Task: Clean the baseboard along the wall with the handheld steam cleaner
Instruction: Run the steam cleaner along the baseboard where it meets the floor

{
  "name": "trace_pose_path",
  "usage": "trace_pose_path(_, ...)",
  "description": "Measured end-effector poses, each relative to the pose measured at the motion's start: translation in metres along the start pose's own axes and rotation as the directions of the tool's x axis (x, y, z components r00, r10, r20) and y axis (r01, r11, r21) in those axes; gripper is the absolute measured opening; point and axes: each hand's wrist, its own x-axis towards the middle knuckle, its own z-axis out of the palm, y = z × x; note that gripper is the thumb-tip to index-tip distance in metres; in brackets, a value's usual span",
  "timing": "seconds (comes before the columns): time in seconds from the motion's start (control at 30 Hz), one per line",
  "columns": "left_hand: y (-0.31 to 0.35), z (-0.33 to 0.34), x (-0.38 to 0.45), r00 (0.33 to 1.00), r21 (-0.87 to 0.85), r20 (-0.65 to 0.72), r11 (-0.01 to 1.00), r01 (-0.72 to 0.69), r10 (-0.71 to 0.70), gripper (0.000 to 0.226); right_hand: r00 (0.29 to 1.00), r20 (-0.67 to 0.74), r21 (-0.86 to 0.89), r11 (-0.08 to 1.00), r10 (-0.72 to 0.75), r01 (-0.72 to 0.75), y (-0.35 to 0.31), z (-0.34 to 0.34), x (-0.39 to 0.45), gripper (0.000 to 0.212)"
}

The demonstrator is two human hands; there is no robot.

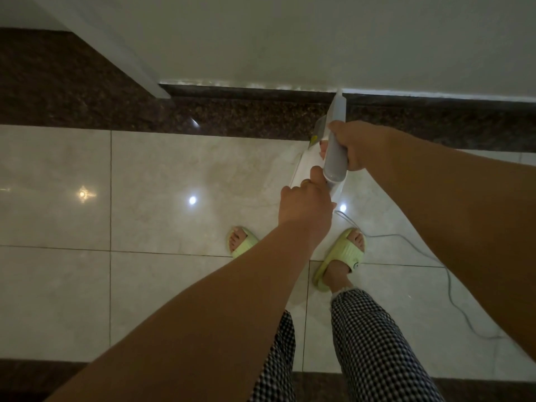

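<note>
A white handheld steam cleaner (336, 158) points away from me, its narrow nozzle tip touching the dark granite baseboard (246, 92) where it meets the white wall. My right hand (359, 146) grips the grey handle from the right. Just behind it, my left hand (307, 198) holds the rear of the white body, fingers curled around it. The cleaner's underside is hidden by both hands.
A thin white power cord (452, 285) trails from the cleaner's rear across the glossy cream floor tiles (174, 184) to the right. My feet in green slippers (342, 256) stand below the hands. A white door frame (130, 62) juts out at the upper left.
</note>
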Motion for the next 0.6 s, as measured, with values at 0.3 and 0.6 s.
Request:
trace_pose_path(0.3, -0.007, -0.001, -0.003, 1.0, 0.009, -0.001, 1.0, 0.005, -0.005, 0.047, 1.0, -0.002, 0.012, 1.0, -0.015, 0.015, 0.002, 0.009, 0.003, 0.044)
trace_pose_path(0.6, -0.017, -0.002, -0.006, 1.0, -0.021, 0.002, 0.999, 0.024, -0.024, 0.048, 1.0, -0.003, 0.004, 1.0, -0.018, 0.018, 0.003, 0.019, 0.001, 0.042)
